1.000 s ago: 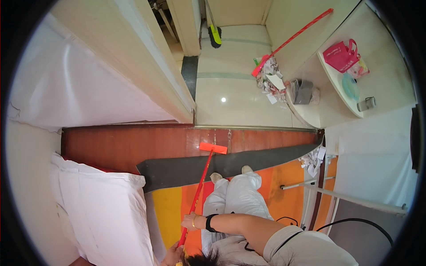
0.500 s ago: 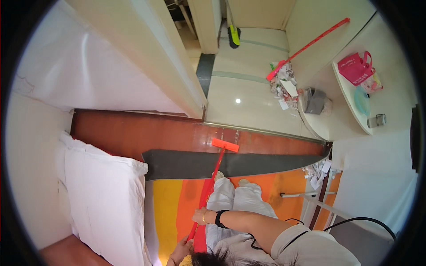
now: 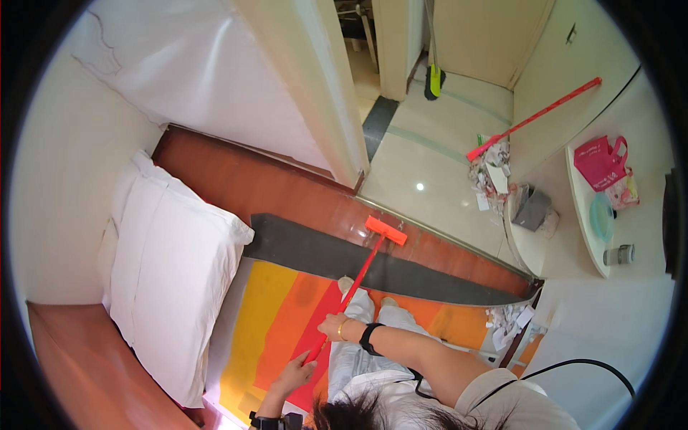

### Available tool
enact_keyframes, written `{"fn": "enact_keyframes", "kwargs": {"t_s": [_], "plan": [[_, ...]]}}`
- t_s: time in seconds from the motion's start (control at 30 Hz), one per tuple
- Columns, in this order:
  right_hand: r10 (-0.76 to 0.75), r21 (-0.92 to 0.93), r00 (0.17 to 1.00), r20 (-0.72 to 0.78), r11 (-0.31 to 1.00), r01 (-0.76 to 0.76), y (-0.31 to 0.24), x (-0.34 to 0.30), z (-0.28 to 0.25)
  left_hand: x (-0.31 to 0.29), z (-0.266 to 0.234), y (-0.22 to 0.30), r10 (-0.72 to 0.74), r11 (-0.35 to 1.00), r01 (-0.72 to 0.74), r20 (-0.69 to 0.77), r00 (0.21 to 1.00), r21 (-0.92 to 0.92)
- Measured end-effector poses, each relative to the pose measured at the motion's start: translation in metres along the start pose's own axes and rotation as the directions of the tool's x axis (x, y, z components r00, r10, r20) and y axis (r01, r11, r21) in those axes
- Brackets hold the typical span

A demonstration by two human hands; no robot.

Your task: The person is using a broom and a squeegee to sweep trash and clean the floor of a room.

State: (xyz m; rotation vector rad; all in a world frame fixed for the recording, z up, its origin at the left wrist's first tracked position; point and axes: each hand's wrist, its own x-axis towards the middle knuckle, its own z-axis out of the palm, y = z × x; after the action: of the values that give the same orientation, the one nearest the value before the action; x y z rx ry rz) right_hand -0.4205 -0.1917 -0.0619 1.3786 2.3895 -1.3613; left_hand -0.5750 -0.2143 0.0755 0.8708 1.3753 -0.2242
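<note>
My right hand (image 3: 332,327) wraps round the middle of the red handle of a long-handled floor tool (image 3: 368,274). Lower down, close to its near end, my left hand (image 3: 292,375) grips the same handle. The tool slants away from me, and its flat orange-red rectangular head (image 3: 385,230) rests on the reddish-brown floor (image 3: 287,188), just past a dark grey mat strip (image 3: 322,248). Whether bristles or a blade sit under the head cannot be made out. My feet are on the striped yellow, orange and red mat (image 3: 266,313).
A pile of paper scraps (image 3: 494,168) lies on the pale tiles, with a second red-handled tool (image 3: 548,115) leaning there. More scraps (image 3: 507,321) lie at right. A white-covered cushion (image 3: 172,272) is at left, corner shelves (image 3: 582,208) at right, and a yellow-green broom (image 3: 434,80) far off.
My view has turned, so the room appears tilted clockwise. The tool's head sits slightly nearer the threshold strip. More of my left hand and wrist shows; both hands keep their grip.
</note>
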Motion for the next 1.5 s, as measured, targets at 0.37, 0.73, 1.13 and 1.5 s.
{"fn": "enact_keyframes", "kwargs": {"t_s": [0.37, 0.73, 1.13, 1.5], "plan": [[-0.07, -0.018, 0.986, 0.15, 0.997, 0.073, -0.01, -0.012, 0.03, -0.005, 0.024, -0.052, 0.018, 1.0, -0.017, -0.033, 0.999, 0.024], [0.057, -0.039, 0.989, 0.133, 0.998, -0.053, -0.03, -0.001, 0.053, -0.004, 0.0, -0.071, -0.012, 0.998, 0.015, 0.053, 0.999, -0.054], [0.112, -0.045, 0.993, 0.031, 0.993, -0.111, -0.045, 0.004, 0.048, -0.012, -0.02, -0.066, 0.1, 0.977, -0.106, 0.044, 0.994, 0.184], [0.226, 0.029, 0.971, -0.083, 0.974, -0.224, -0.025, -0.011, 0.044, 0.021, -0.03, -0.052, 0.121, 0.911, -0.187, 0.195, 0.973, 0.367]]}}
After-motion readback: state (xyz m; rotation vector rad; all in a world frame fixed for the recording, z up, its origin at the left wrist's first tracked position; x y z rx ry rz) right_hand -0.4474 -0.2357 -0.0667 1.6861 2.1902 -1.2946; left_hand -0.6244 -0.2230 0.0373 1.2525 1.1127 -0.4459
